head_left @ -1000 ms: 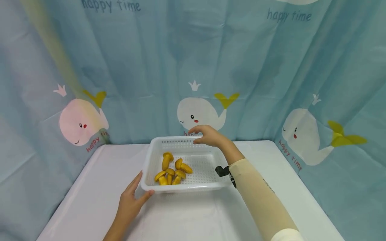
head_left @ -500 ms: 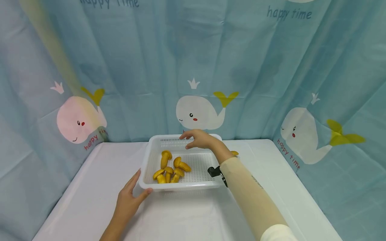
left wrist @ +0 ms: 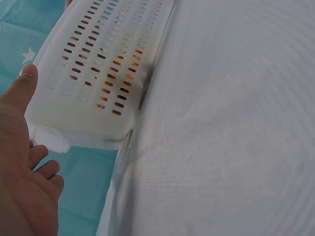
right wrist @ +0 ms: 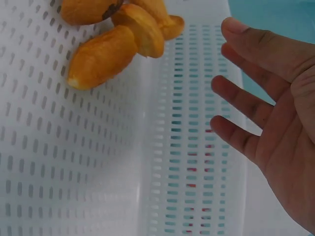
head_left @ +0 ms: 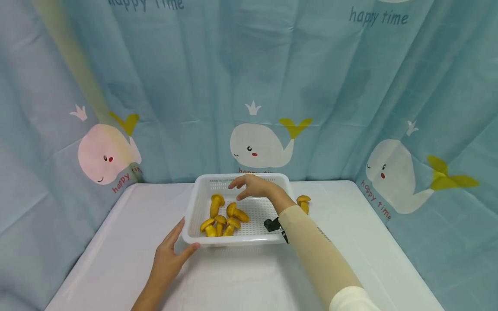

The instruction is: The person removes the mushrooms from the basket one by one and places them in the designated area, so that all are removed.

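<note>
A white perforated plastic basket (head_left: 241, 242) sits on the table with several yellow-brown mushrooms (head_left: 241, 215) in its left half. My left hand (head_left: 166, 259) holds its near left corner, thumb on the front and fingers along the side. Over the back part of the basket hovers my right hand (head_left: 254, 187), fingers spread and loosely bent, with nothing held. The right wrist view has this hand (right wrist: 275, 113) beside the slotted wall, apart from the nearest mushroom (right wrist: 103, 56). One more mushroom (head_left: 303, 204) rests on the table right of the basket, partly behind the right forearm.
A white cloth covers the table (head_left: 373, 259). Pale blue curtains (head_left: 186, 86) printed with whales stand behind it and along both sides. A dark wrist strap and camera (head_left: 274, 224) hang over the basket's right part.
My right hand has come down and slightly left, from above the back rim to over the basket's inside. The mushroom on the right has come out from behind the arm. My left hand stays put.
</note>
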`<state>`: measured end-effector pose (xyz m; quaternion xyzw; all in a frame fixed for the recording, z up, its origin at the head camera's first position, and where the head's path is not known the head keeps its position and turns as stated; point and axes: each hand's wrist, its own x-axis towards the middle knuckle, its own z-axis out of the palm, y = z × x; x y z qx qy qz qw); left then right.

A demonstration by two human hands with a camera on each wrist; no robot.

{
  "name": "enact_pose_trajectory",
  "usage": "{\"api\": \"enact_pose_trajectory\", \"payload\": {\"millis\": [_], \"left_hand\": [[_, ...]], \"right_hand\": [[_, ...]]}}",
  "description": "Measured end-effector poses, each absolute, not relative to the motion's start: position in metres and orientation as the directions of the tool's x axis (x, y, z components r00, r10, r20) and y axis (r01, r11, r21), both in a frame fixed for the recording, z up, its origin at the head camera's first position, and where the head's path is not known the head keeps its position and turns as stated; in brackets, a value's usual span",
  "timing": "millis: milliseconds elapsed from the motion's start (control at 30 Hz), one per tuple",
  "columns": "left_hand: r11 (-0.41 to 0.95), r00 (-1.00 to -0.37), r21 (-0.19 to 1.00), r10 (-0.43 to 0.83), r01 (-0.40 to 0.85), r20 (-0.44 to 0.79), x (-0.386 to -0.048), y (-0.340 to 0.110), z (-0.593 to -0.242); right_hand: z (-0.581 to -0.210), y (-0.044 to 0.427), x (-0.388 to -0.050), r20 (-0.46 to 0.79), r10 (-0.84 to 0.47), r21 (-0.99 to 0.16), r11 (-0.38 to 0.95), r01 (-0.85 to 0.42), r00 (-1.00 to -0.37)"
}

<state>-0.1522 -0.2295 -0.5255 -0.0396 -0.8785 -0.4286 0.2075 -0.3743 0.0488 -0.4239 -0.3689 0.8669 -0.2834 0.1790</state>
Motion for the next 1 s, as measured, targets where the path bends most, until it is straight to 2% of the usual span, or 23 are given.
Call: {"api": "enact_pose_trajectory", "payload": {"millis": [600, 1000], "left_hand": [[0.63, -0.911, 0.737, -0.11, 0.245, 0.397, -0.152, -0.229, -0.526], [0.637, -0.911, 0.732, -0.111, 0.242, 0.397, -0.151, -0.229, -0.526]], "right_hand": [[-0.444, 0.039, -0.377, -0.172, -0.769, -0.653, 0.557, -0.513, -0.615], [-0.457, 0.032, -0.385, -0.25, -0.793, -0.658, 0.56, -0.503, -0.555]]}}
